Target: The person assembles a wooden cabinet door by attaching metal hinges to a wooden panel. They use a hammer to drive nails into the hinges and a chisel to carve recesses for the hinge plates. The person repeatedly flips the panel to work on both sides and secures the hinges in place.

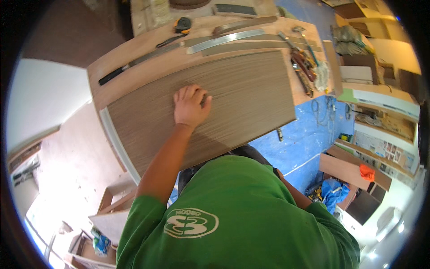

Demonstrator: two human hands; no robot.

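Note:
My left hand (191, 106) rests on a large brown wood-grain board (242, 89), left of its middle. Its fingers are slightly bent and the thumb stands apart from them. A small dark patch shows between thumb and forefinger; I cannot tell whether it is only shadow. The board lies flat on a light wooden workbench (104, 93), its near edge close to my body. My right forearm (293, 192) goes down beside my green shirt, and the hand is hidden behind my body.
Behind the board lie a black-handled long blade (139, 60), a metal ruler (225, 41), wooden strips and a tape measure (182, 25). A hammer (307, 38), other hand tools and white gloves (321, 76) lie at the right. Boxes and panels (345, 169) stand on the blue floor.

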